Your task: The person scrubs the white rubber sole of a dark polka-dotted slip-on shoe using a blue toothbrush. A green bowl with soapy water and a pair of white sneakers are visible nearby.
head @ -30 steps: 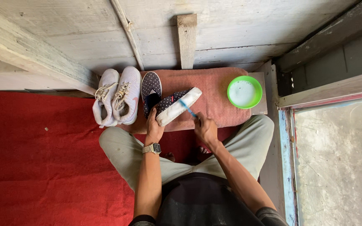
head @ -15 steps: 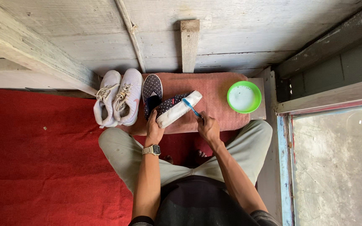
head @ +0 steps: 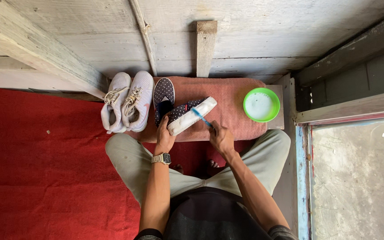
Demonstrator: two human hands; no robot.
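Mid-scrub: left hand (head: 164, 138) grips dotted shoe (head: 187, 114) tilted; right hand (head: 221, 138) clasps brush (head: 202, 118) on sole. Next: firm strokes.

Both forearms extended forward, converging. Left hand (head: 164, 138) curled in grip, watch on wrist. Right hand (head: 221, 137) fisted, fingers (head: 213, 129) pinched closed.

A single head-worn camera looks steeply down from above, fairly near, past the person's forearms to the pink towel (head: 232, 104) and red carpet (head: 36, 169).
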